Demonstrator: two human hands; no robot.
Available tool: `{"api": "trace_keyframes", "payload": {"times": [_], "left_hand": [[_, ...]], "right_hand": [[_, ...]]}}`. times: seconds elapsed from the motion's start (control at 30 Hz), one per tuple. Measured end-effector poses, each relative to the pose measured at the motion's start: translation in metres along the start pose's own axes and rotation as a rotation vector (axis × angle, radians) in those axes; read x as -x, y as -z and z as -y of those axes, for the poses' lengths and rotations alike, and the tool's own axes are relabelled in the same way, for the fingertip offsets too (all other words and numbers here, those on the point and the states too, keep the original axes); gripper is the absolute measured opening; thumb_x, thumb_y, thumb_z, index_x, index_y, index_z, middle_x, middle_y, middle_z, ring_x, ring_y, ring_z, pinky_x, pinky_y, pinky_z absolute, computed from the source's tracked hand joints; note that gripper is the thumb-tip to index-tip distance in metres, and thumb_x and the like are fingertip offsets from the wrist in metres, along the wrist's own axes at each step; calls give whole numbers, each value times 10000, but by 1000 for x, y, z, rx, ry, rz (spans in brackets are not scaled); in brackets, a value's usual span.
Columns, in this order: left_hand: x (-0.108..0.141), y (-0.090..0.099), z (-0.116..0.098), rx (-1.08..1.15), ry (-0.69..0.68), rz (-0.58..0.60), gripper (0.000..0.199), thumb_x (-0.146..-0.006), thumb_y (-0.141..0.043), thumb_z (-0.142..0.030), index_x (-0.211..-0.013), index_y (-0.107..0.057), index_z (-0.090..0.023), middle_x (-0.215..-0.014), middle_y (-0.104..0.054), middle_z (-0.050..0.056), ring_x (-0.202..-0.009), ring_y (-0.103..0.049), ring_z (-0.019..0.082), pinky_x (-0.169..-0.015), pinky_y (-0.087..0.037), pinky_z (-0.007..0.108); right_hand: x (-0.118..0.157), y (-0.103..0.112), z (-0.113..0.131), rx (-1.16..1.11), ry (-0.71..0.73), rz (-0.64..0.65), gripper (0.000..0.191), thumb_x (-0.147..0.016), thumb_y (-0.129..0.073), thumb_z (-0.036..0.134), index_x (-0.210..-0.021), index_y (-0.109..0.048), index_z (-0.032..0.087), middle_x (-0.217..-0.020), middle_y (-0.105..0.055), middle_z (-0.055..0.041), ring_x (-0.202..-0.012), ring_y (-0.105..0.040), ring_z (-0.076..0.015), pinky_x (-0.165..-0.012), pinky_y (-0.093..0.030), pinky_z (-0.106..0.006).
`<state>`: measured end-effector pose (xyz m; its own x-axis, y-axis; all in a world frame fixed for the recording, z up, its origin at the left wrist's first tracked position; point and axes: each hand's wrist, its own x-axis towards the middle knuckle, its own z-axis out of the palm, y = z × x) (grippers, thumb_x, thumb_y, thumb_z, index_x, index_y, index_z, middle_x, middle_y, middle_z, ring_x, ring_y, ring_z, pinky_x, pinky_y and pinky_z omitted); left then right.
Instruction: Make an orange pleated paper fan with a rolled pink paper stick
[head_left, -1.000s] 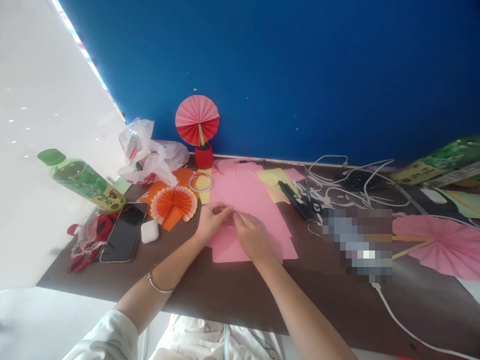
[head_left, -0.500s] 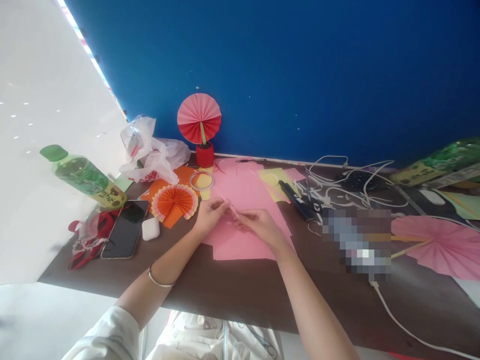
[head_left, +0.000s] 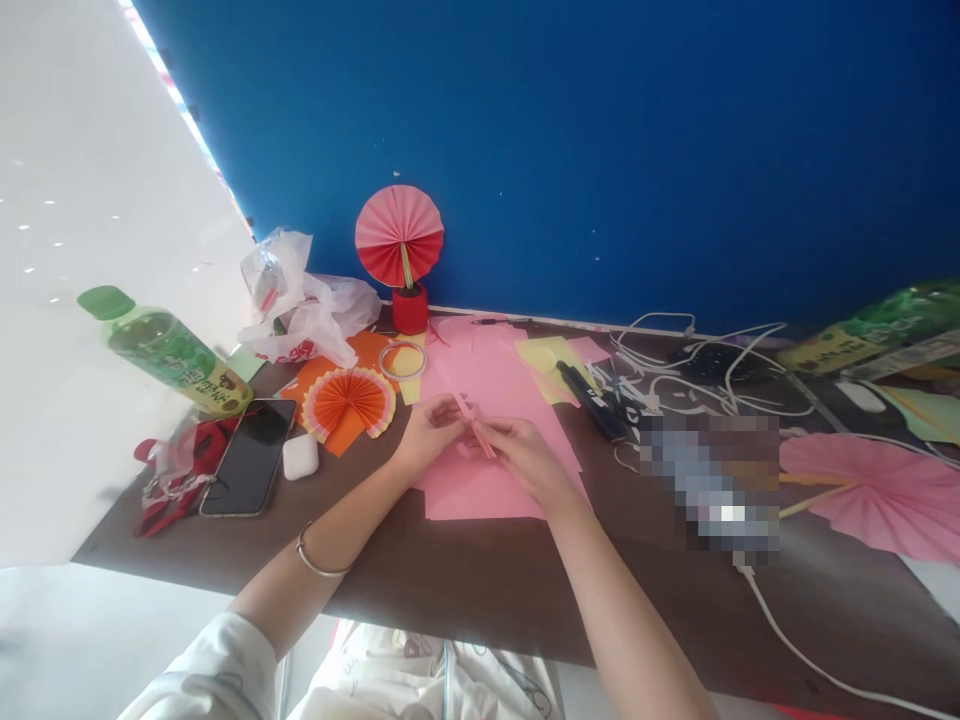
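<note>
A narrow folded strip of pink paper (head_left: 486, 446) is pinched between my two hands, slanting from upper left to lower right. My left hand (head_left: 431, 432) grips it from the left, fingers curled behind it. From the right, my right hand (head_left: 519, 452) closes its thumb and fingers on the same strip. Both hands hover over large pink sheets (head_left: 480, 503) on the dark table. An orange pleated fan (head_left: 349, 400) with a yellow and pink edge lies left of my left hand, beside a roll of tape (head_left: 403, 361).
A green bottle (head_left: 176, 350), a phone (head_left: 249, 458) and a white case (head_left: 301, 457) stand or lie left. Behind is a round paper fan (head_left: 400, 235) in a red pot (head_left: 410, 310). Black pens (head_left: 591, 400), white cables (head_left: 731, 395) and a pink fan (head_left: 870, 490) lie right.
The pink strip has turned and now shows more of its length between my hands. My left hand has shifted slightly right, and its fingers have curled behind the strip.
</note>
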<state>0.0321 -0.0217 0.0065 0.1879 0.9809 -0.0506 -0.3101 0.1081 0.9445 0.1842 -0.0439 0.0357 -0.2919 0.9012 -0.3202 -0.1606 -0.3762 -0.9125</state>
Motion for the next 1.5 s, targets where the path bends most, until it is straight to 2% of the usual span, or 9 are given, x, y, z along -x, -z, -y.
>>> {"api": "trace_keyframes", "payload": {"times": [0.2,0.37,0.53,0.67,0.93,1.07,1.17,1.37,1.5], "left_hand": [[3,-3,-3,-40,7,-49,273,-597,-733,-218,-842,-648,-133,-809,-674,55,-814,-625,171,-823,-468,316],[0,0,1,113,-31,-125,318,-591,-745,-230,-875,-630,-146,-774,-657,31,-756,-622,149,-757,-486,294],[0,-1,3,326,51,-178,350,-559,-771,-197,-862,-603,-149,-754,-654,17,-737,-632,137,-807,-480,321],[1,-3,1,373,79,-190,349,-559,-770,-179,-854,-586,-147,-762,-660,21,-730,-641,141,-825,-483,348],[1,-3,1,349,108,-221,337,-569,-752,-151,-863,-587,-129,-798,-677,47,-734,-646,143,-796,-495,320],[1,-2,-1,364,123,-214,350,-580,-741,-138,-897,-593,-116,-797,-679,55,-735,-646,141,-786,-497,310],[0,-1,0,359,114,-205,366,-589,-739,-146,-925,-595,-118,-810,-681,57,-745,-643,137,-778,-494,298],[-1,1,3,294,59,-163,399,-598,-746,-196,-964,-596,-143,-772,-674,34,-753,-642,149,-798,-480,319],[-1,1,4,284,64,-138,426,-581,-762,-217,-965,-592,-147,-829,-678,52,-787,-648,171,-800,-493,346]], "right_hand": [[-1,-5,-1,-7,37,-42,353,-688,-704,347,-970,-670,136,-919,-679,-86,-758,-648,-175,-824,-518,-391],[-3,-9,-5,182,265,-162,298,-642,-729,319,-887,-668,159,-938,-684,-86,-898,-632,-212,-832,-500,-349],[-10,-12,-16,220,352,-299,190,-699,-654,322,-813,-654,170,-839,-676,-57,-798,-626,-183,-732,-500,-312],[-14,-14,-21,216,408,-354,130,-688,-636,269,-777,-632,174,-794,-662,-35,-765,-611,-165,-724,-483,-297],[-14,-16,-25,288,456,-386,101,-696,-577,199,-775,-634,169,-769,-643,-33,-702,-591,-154,-640,-481,-278],[-14,-15,-27,463,590,-412,123,-719,-561,170,-781,-668,176,-800,-627,-45,-690,-584,-151,-633,-486,-287],[-13,-12,-26,511,645,-379,148,-741,-563,177,-825,-685,190,-831,-646,-53,-731,-604,-163,-657,-497,-298],[-6,-6,-16,580,630,-312,177,-755,-607,227,-906,-696,215,-895,-689,-48,-831,-626,-186,-754,-508,-325],[-6,-5,-13,637,638,-261,187,-782,-591,250,-934,-693,215,-915,-690,-46,-847,-625,-182,-775,-504,-320]]}}
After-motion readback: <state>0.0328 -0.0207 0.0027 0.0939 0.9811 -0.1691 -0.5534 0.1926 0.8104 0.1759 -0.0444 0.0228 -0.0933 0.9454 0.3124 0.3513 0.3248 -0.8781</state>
